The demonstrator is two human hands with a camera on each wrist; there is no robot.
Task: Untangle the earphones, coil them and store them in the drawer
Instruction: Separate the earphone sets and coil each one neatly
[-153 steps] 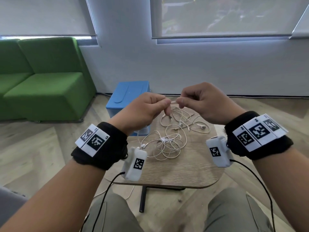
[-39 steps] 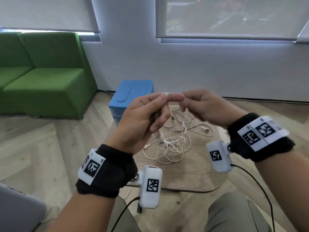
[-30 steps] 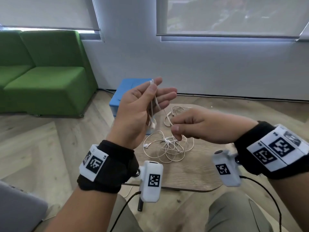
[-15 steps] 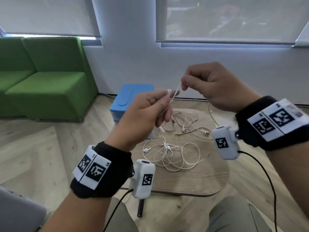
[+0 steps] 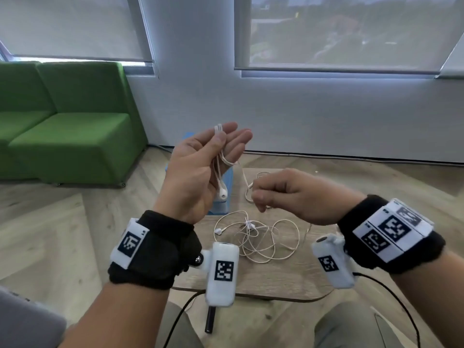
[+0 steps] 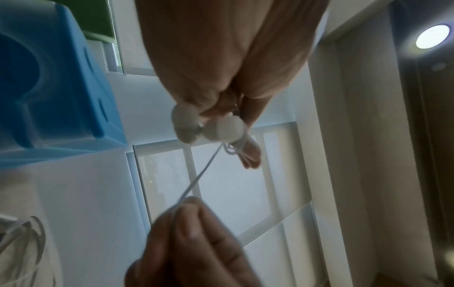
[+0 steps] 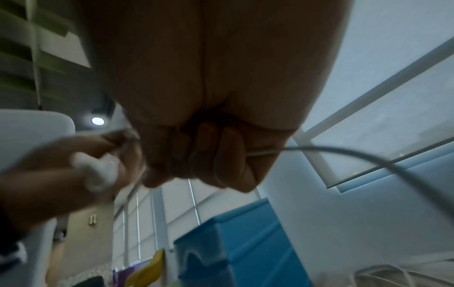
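My left hand is raised over the table with its fingers straight up. Its thumb pins a white earphone cable against them, and the cable loops round the fingers. One earbud hangs by the palm and another piece sticks up at the fingertips. In the left wrist view both earbuds sit under the palm. Lower right, my right hand pinches the same cable, drawn taut between the hands. The blue drawer box stands mostly hidden behind my left hand.
A second tangled white earphone set lies on the small wooden table, with more cable behind my right hand. A green sofa stands at left, and a white wall with windows behind. My knees are below the table edge.
My right hand has dropped from above the left hand to below and right of it, carrying the cable. My left hand has risen and straightened its fingers, with cable wound round them.
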